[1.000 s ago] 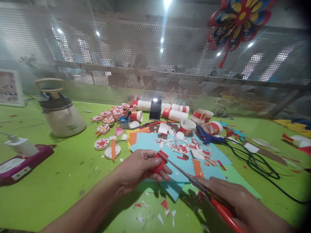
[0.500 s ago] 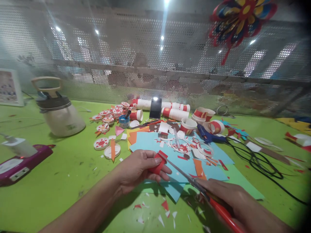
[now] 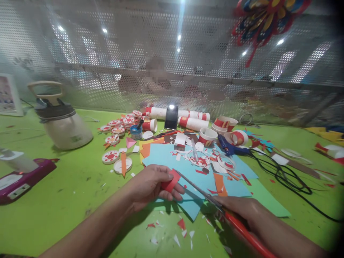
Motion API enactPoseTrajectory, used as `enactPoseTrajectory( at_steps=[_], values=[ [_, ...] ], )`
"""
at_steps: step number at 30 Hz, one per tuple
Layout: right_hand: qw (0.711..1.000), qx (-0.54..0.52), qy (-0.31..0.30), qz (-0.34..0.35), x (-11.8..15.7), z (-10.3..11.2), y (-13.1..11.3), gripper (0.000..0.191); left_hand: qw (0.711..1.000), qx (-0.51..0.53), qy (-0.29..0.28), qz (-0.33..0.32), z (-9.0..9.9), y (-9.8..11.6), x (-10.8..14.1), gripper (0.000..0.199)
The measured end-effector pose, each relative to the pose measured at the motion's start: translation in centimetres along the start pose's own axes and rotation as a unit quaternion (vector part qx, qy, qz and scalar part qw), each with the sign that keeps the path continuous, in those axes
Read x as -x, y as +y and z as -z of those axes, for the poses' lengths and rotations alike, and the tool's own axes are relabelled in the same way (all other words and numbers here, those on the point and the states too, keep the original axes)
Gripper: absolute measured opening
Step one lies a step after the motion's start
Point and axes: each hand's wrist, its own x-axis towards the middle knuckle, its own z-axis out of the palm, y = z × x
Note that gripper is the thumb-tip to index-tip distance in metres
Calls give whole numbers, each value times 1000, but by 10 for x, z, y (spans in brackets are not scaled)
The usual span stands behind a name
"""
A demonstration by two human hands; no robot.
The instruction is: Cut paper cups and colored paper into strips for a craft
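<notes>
Between the thumb and fingers of my left hand (image 3: pixel 158 182) is a small piece of red paper (image 3: pixel 171 181). My right hand (image 3: pixel 242 209) grips a pair of scissors (image 3: pixel 206 197) with red handles. The long blades point up and left, their tips beside the right edge of the red paper. Beneath both hands lie light blue paper sheets (image 3: pixel 161 154). An orange strip (image 3: pixel 219 183) rests on them near the scissors. Red and white paper scraps (image 3: pixel 181 224) are scattered on the green table in front of me.
Decorated white discs (image 3: pixel 110 156) and a blue jar (image 3: pixel 136 132) lie to the left. Paper cups (image 3: pixel 208 137), a phone (image 3: pixel 171 117) and a glue gun (image 3: pixel 231 147) with a coiled black cable stand farther back. A jug (image 3: pixel 66 125) and purple power strip (image 3: pixel 29 179) are at far left.
My left hand and the red paper have shifted slightly left. The scissor tips, which lay over the paper, now sit at its edge. The whole view has moved a little.
</notes>
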Motion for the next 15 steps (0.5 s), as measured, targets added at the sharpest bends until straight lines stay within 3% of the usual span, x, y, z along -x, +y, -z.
enactPoseTrajectory(
  at_steps=[4, 10, 15],
  values=[
    [999, -4, -36, -8, 0, 1, 5, 35, 1000, -24, 8, -13, 3, 6, 2, 14],
    [995, 90, -34, 33, 2, 12, -1, 22, 990, -36, 84, -111, 11, 25, 8, 17],
    [986, 165, -28, 20, 13, 24, 15, 33, 986, -19, 107, -123, 9, 26, 7, 16]
  ],
)
